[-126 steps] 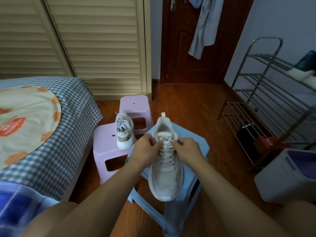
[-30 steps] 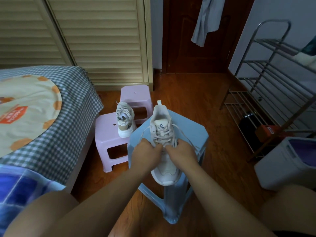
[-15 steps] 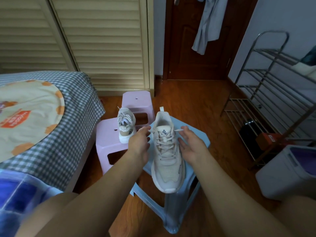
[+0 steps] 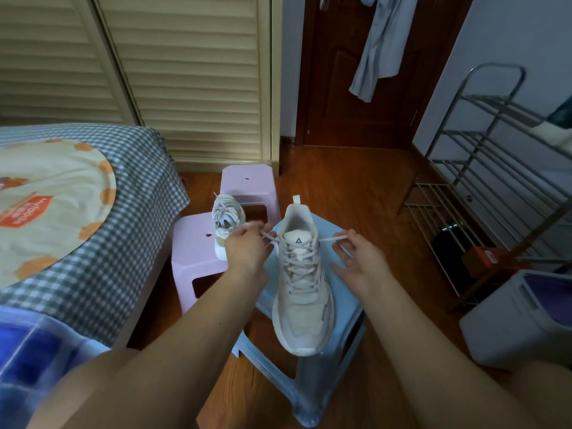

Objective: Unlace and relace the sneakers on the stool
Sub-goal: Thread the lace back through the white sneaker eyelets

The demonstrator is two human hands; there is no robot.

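A cream sneaker lies on the light blue stool, toe toward me, heel away. Its lace crosses the eyelets and both free ends stretch out sideways from the top. My left hand pinches the left lace end just left of the tongue. Right of the shoe, my right hand pinches the other lace end between thumb and fingertip, the remaining fingers spread. A second, laced sneaker stands on the pink stool behind my left hand.
Another pink stool stands farther back. A bed with a checked cover fills the left. A metal shoe rack lines the right wall, with a grey bin in front of it. Wood floor lies between.
My hands went from the knot at the top to the mid eyelets, then apart. Both lace ends are now loose and drawn out sideways, one in each hand.
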